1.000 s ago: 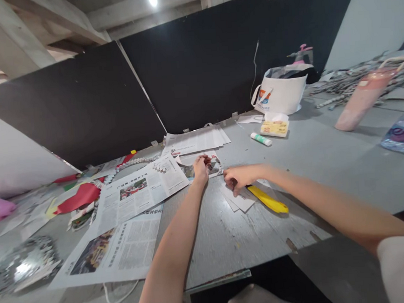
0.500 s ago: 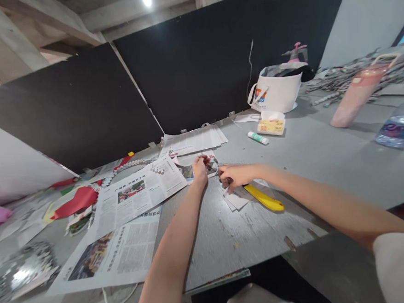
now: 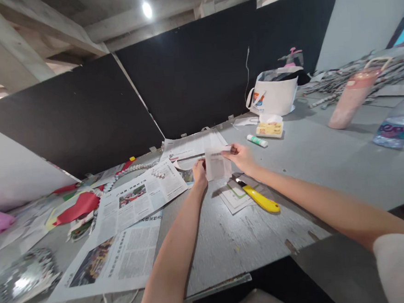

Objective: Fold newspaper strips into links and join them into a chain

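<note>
The paper (image 3: 218, 166) is up in front of you, above the surface (image 3: 212, 247). Your right hand (image 3: 243, 159) has its fingers pinched closed on the upper right corner. Your left hand (image 3: 199, 173) is curled at the left edge; whether its fingers grip anything, you can't tell. Below lie slips (image 3: 231, 201) and a yellow knife (image 3: 262, 200), with newspaper (image 3: 124, 226) to the left.

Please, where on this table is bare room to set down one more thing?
The widest bare part of the table lies between the tissue pack, the pink bottle and the right forearm. A smaller patch lies between the left forearm, the loose papers and the near edge. Crowded: the left side, under newspapers and red paper.
</note>
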Motion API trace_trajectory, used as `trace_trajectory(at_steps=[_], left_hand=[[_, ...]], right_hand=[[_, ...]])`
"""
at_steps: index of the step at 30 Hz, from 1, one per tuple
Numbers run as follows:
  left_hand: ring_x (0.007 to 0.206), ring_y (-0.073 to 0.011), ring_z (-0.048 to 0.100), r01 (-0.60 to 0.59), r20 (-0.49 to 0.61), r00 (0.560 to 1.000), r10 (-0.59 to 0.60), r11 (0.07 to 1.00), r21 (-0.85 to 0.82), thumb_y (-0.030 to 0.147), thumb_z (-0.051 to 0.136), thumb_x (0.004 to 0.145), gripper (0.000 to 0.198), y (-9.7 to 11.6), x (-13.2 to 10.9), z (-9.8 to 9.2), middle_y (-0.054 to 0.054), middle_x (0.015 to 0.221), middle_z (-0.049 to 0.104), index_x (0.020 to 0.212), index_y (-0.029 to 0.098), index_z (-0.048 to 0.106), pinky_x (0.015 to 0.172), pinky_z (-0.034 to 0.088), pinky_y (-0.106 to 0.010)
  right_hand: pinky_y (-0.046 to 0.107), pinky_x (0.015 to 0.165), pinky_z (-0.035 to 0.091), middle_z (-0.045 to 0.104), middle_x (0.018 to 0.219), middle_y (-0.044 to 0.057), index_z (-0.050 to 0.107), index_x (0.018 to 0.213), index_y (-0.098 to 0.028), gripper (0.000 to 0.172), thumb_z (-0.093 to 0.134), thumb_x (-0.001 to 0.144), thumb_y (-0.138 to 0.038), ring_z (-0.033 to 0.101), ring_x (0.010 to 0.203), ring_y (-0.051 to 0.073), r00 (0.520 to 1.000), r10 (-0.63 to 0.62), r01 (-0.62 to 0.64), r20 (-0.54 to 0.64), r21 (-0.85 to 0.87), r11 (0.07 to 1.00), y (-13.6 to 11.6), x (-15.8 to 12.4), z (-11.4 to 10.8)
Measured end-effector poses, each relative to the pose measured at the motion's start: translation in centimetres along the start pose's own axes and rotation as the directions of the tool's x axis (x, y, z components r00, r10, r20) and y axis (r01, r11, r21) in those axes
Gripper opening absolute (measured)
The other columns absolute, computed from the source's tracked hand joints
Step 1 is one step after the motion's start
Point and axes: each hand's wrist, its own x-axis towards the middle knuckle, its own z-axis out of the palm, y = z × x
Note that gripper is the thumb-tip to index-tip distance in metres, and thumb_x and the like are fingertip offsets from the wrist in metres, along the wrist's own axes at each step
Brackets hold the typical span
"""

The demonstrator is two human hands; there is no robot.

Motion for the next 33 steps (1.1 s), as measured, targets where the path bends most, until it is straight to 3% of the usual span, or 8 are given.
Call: trace_trajectory(at_steps=[3,5,7,9,12,17,24,33], left_hand=[[0.077,-0.0215,0.067,-0.02,0.134,0.991,0.016,0.999,0.028,0.063,0.063,0.089,0.047,0.0,-0.6,0.6,-0.007,0.08,0.073,0.093,0.017,0.074,0.071,0.051,-0.031],[0.087,-0.0257,0.07,-0.082,0.266,0.963,0.042,0.987,0.14,0.073,0.061,0.089,0.058,0.1,-1.2,1.1,-0.011,0.087,0.076,0.093,0.017,0.077,0.079,0.054,-0.034],[0.091,-0.0269,0.07,-0.152,0.32,0.945,0.059,0.95,0.273,0.068,0.078,0.081,0.051,0.2,-1.6,1.4,-0.011,0.089,0.078,0.089,0.017,0.078,0.084,0.054,-0.035],[0.087,-0.0255,0.069,-0.173,0.292,0.954,0.061,0.911,0.375,0.054,0.092,0.071,0.043,0.3,-1.8,1.5,-0.008,0.085,0.077,0.088,0.016,0.079,0.083,0.054,-0.033],[0.076,-0.0219,0.066,-0.116,0.153,0.987,0.055,0.897,0.426,0.047,0.093,0.07,0.038,0.4,-1.6,1.3,-0.004,0.073,0.073,0.084,0.015,0.078,0.073,0.052,-0.03],[0.071,-0.0177,0.063,-0.054,-0.031,0.998,0.063,0.972,0.228,0.051,0.09,0.075,0.04,0.2,-1.0,0.7,-0.003,0.073,0.072,0.081,0.015,0.076,0.066,0.05,-0.027],[0.062,-0.0162,0.058,-0.002,0.077,0.997,-0.016,0.975,0.224,0.049,0.095,0.072,0.041,0.4,-1.7,0.8,-0.002,0.063,0.065,0.076,0.014,0.075,0.059,0.047,-0.028],[0.051,-0.0098,0.041,-0.046,0.007,0.999,0.046,0.951,0.306,0.06,0.094,0.07,0.061,0.3,-1.4,0.8,0.003,0.049,0.046,0.055,0.02,0.051,0.048,0.03,-0.024]], right_hand=[[0.031,0.062,0.04,0.051,0.065,-0.003,0.047,0.072,-0.026,0.05,0.078,0.078,-0.064,0.05,0.067,0.018,0.964,0.046,-0.054,-0.263,-0.02,0.998,1.9,0.3,-0.2],[0.031,0.061,0.039,0.049,0.061,-0.003,0.044,0.068,-0.027,0.053,0.079,0.077,-0.066,0.048,0.063,0.017,0.948,0.081,-0.098,-0.309,-0.037,0.995,3.1,0.3,-0.4],[0.031,0.061,0.042,0.056,0.062,-0.002,0.047,0.067,-0.026,0.053,0.078,0.077,-0.068,0.052,0.062,0.017,0.952,0.125,-0.134,-0.279,-0.011,0.991,3.9,0.3,-0.5],[0.031,0.062,0.044,0.063,0.065,0.001,0.051,0.068,-0.026,0.052,0.077,0.077,-0.069,0.057,0.063,0.018,0.957,0.157,-0.16,-0.246,0.008,0.987,4.3,0.2,-0.5],[0.031,0.062,0.045,0.066,0.064,0.003,0.054,0.065,-0.025,0.05,0.077,0.078,-0.068,0.06,0.063,0.019,0.956,0.17,-0.18,-0.237,-0.02,0.983,4.2,0.0,-0.3],[0.029,0.053,0.041,0.068,0.062,0.003,0.062,0.073,-0.023,0.039,0.079,0.078,-0.057,0.057,0.056,0.017,0.969,0.228,-0.23,-0.1,-0.013,0.973,3.7,-0.1,-0.1],[0.029,0.053,0.044,0.068,0.069,0.002,0.066,0.084,-0.021,0.053,0.08,0.076,-0.071,0.056,0.057,0.016,0.932,0.326,-0.348,0.157,0.149,0.926,4.5,1.1,-0.8],[0.031,0.047,0.035,0.06,0.051,0.004,0.063,0.064,-0.022,0.064,0.071,0.081,-0.083,0.049,0.046,0.016,0.937,0.34,-0.339,0.078,-0.029,0.94,4.5,0.8,-1.2]])
